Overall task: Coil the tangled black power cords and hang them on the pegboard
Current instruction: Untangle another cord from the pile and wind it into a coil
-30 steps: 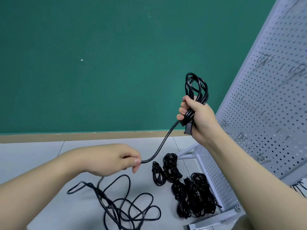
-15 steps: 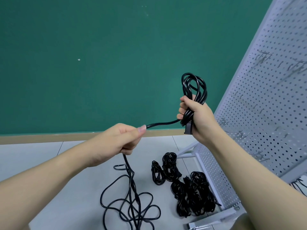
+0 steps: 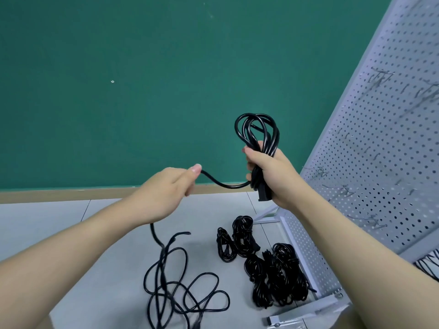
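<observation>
A: Coiling is the step we are in. Our right hand (image 3: 268, 179) is clenched round the waist of the cord bundle (image 3: 257, 136), just left of the pegboard (image 3: 380, 162), with its loops standing up above the fist and the plug (image 3: 264, 194) poking out below.

B: And our left hand (image 3: 166, 191)?

A: It pinches the free run of the same cord (image 3: 223, 184) between thumb and fingers, further left of the pegboard. From that pinch a short slack length sags across to the right fist; the rest drops to the loose tangle (image 3: 180, 288) on the floor (image 3: 59, 224).

B: So what does the next move call for?

A: We judge another loop: bring the pinched length up to the bundle, lay it in beside the others, then slide the left hand down the cord for more. The tangle below may snag as we draw it up.

B: Which way does the bundle point?

A: Its long axis runs near upright, loops uppermost, plug end down. Several finished coils (image 3: 273, 274) lie on the floor at the pegboard's foot; its hooks (image 3: 344, 188) look bare, so we judge that nothing is hung yet.
</observation>
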